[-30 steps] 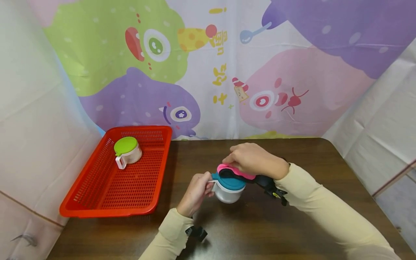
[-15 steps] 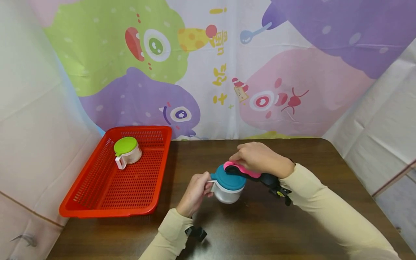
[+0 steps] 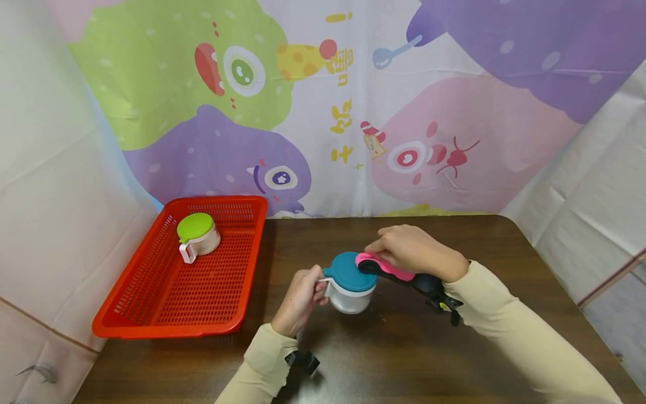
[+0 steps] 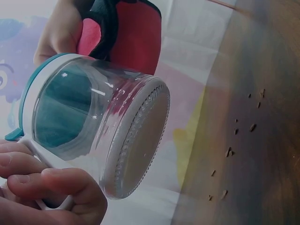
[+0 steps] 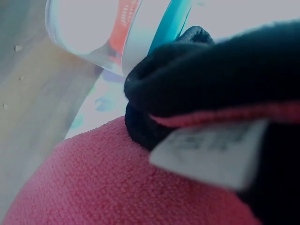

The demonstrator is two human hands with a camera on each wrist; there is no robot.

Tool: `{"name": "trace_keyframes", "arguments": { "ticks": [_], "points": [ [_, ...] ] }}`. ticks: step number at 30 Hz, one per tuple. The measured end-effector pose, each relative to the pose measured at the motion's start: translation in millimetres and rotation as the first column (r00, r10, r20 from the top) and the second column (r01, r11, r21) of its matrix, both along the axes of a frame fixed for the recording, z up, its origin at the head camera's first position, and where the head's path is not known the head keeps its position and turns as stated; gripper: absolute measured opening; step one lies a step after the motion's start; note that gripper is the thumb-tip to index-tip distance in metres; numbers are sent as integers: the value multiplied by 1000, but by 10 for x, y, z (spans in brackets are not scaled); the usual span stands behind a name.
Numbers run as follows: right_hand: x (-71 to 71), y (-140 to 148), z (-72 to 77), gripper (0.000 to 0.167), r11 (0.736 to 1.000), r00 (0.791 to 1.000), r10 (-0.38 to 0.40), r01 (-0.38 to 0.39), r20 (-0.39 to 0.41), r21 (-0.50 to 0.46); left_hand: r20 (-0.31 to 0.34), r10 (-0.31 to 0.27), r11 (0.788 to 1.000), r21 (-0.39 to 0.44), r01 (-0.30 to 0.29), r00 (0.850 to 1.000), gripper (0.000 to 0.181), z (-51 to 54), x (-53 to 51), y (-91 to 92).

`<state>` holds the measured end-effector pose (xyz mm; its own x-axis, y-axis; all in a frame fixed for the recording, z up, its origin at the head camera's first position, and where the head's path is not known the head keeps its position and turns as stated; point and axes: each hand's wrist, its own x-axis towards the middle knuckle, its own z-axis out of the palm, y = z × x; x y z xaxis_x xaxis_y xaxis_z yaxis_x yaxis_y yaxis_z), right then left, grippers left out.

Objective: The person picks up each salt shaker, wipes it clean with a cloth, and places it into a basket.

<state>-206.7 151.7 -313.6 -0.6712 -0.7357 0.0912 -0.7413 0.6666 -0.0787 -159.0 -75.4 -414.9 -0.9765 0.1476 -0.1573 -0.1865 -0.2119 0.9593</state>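
Note:
A seasoning jar (image 3: 349, 301) with a clear body, white handle and teal lid (image 3: 352, 271) is held up above the table. My left hand (image 3: 299, 300) grips its handle, with the fingers curled through and around it in the left wrist view. Between the fingers of my right hand (image 3: 411, 249) is a pink cloth (image 3: 404, 272) with black edging, which lies against the lid's right edge. The right wrist view shows the cloth's fuzzy pink face (image 5: 93, 178) and a white tag (image 5: 211, 152) close up. The right fingertips are partly hidden by the cloth.
A red plastic basket (image 3: 249, 269) stands on the left of the brown table (image 3: 429, 359). Inside it sits another jar with a green lid (image 3: 195, 227). Small dark crumbs (image 4: 253, 127) lie scattered on the table. A printed curtain (image 3: 323, 185) hangs behind.
My right hand and the cloth have slid to the right across the lid, uncovering more of it. The jar in my left hand has shifted slightly left and up.

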Motion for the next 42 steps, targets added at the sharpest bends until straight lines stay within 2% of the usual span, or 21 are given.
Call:
{"name": "trace_keyframes", "arguments": {
  "ticks": [11, 19, 26, 36, 42],
  "points": [
    [53, -1, -4, 21, 1000, 1000, 24, -24, -2, -7, 23, 7, 1000, -4, -7, 1000, 30, -8, -3, 5],
    [-3, -80, -11, 16, 999, 998, 54, -54, -10, -6, 19, -39, 998, -39, 39, 999, 33, 11, 35, 26],
    [-15, -149, -16, 22, 999, 999, 40, -40, 6, 5, 8, -54, 997, -53, 54, 999, 33, 13, 36, 50],
    [90, -305, 30, 25, 996, 997, 74, -74, 7, 48, 11, -58, 997, -44, 58, 998, 34, -11, 11, 66],
    [159, -353, 42, 25, 992, 994, 107, -106, -18, 74, 13, -38, 999, -32, 38, 999, 33, -17, 7, 67]
  ]
}}
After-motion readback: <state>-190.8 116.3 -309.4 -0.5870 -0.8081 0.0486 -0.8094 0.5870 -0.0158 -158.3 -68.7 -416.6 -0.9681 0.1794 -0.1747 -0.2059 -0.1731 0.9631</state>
